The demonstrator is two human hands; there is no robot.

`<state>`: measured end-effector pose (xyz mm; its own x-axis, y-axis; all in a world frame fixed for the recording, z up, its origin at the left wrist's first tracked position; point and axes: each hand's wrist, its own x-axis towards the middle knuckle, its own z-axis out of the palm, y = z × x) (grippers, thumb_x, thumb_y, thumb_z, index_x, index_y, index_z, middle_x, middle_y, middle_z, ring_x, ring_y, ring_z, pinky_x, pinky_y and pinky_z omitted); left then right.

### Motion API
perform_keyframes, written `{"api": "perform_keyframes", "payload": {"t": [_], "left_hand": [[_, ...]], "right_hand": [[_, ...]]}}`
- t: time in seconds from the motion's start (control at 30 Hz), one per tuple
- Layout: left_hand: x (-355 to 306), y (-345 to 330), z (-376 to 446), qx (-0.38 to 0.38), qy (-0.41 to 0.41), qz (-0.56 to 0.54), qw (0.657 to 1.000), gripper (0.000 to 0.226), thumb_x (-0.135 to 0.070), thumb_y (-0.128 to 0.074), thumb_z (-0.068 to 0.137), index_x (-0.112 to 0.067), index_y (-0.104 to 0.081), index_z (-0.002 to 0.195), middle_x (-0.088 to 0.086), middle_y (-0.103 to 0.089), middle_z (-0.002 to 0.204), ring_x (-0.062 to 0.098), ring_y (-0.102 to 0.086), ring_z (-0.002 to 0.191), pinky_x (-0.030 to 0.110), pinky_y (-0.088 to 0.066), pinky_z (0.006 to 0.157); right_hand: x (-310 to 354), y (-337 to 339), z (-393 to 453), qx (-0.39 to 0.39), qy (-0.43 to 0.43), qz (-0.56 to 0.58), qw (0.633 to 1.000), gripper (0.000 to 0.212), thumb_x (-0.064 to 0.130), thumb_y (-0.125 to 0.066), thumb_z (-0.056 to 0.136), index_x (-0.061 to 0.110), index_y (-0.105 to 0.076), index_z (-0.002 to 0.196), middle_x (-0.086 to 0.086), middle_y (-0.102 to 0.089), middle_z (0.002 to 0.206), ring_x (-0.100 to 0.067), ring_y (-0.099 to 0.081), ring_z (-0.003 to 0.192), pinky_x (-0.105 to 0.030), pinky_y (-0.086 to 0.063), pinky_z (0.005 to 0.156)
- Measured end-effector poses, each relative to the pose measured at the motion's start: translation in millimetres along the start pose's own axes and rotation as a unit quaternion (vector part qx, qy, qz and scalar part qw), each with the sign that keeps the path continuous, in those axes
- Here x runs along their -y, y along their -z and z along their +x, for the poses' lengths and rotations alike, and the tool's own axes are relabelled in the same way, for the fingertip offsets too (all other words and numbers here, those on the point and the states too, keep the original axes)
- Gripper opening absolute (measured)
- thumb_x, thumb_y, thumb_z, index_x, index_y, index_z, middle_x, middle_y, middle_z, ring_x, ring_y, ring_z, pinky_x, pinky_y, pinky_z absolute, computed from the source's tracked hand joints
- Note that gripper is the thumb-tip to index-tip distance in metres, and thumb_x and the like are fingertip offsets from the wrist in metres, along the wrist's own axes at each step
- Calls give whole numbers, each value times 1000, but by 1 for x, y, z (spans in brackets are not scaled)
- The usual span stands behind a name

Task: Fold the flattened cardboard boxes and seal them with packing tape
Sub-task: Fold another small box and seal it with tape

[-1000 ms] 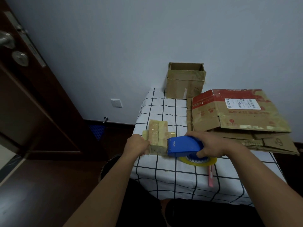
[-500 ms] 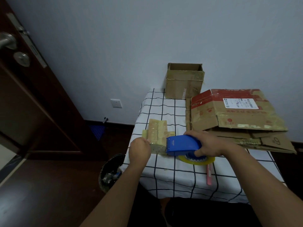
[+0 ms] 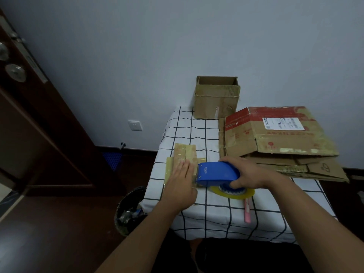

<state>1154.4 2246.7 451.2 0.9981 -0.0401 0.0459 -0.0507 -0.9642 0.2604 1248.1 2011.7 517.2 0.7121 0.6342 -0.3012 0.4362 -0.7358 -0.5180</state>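
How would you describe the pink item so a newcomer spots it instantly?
Start at the checked tablecloth and find the blue tape dispenser held by the right hand. Just below its yellow tape roll lies a thin pink stick, the only pink thing there.
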Motion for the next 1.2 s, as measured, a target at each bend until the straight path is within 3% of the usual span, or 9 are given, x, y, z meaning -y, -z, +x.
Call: {"api": "perform_keyframes", "payload": {"t": [0.13, 0.2, 0.3, 0.4, 0.47, 0.53, 0.8, 0.97, 1.2], "left_hand": [[21, -11, 6, -34, -58, 66, 996, 81, -7, -54, 93, -25, -9, 157, 6, -9, 164, 23, -6, 152, 35, -7, 121], [30, -8, 8, -38, -79, 58, 994, 87, 8, -60, 84, -25, -23, 155, 7, -22, 161, 26, -22, 148, 45, -31, 116], [49, -2, 13, -68, -127, 55, 988, 95, 15, -76, 61, -18, -44, 144, 14, -50, 145, 32, -52, 130, 49, -57, 86], [56, 1, 15, -48, -154, 59, 985, 95, 13, -68, 70, -14, -28, 151, 14, -41, 152, 31, -40, 139, 50, -49, 101], [51, -3, 14, -16, -140, 56, 988, 82, 3, -53, 85, -14, -14, 155, 9, -22, 161, 25, -19, 149, 46, -28, 118], [47, -7, 12, -23, -135, 40, 990, 73, -11, -50, 90, -11, -17, 155, 11, -21, 161, 26, -17, 150, 41, -16, 123], [46, -6, 14, -27, -122, 9, 992, 73, -17, -53, 86, -14, -26, 154, 9, -27, 159, 25, -22, 148, 43, -22, 121], [49, -5, 14, -15, -107, -5, 994, 72, -16, -53, 86, -17, -28, 154, 5, -29, 159, 23, -23, 148, 44, -31, 117], [48, -3, 15, -11, -102, -15, 995, 71, -14, -53, 88, -20, -28, 154, 2, -27, 160, 19, -18, 149, 40, -24, 120]], "right_hand": [[4, 1, -4, 3, 3, -1, 1000, 75, 30, -77, 76, 39, -34, 137, 8, -49, 118, -9, -52, 100, -29, -49, 80], [10, 1, -6, 4, 8, -9, 1000, 74, 31, -76, 76, 39, -34, 136, 9, -49, 114, -8, -53, 96, -29, -51, 78], [20, 3, -7, -4, 21, -11, 1000, 71, 32, -76, 76, 37, -35, 134, 7, -52, 110, -8, -56, 90, -30, -52, 74], [28, 3, -7, -11, 35, -27, 999, 68, 32, -76, 77, 34, -36, 132, 4, -54, 108, -7, -56, 87, -29, -51, 71], [31, 2, -6, -2, 29, -44, 999, 69, 34, -75, 78, 33, -34, 134, 4, -52, 110, -8, -54, 87, -32, -52, 73], [31, -1, -6, 9, 24, -53, 998, 71, 36, -74, 79, 33, -32, 136, 3, -50, 113, -11, -54, 91, -36, -53, 78], [27, 12, -9, 22, 17, -16, 999, 74, 30, -75, 80, 37, -33, 140, 9, -54, 108, -5, -55, 90, -23, -46, 71], [31, 24, -6, 46, 18, -16, 999, 76, 30, -75, 79, 36, -34, 143, 4, -54, 119, -14, -57, 101, -40, -52, 91], [32, 28, -9, 65, 19, -6, 998, 75, 38, -81, 75, 41, -40, 138, 9, -56, 120, -12, -57, 105, -40, -51, 94]]}}
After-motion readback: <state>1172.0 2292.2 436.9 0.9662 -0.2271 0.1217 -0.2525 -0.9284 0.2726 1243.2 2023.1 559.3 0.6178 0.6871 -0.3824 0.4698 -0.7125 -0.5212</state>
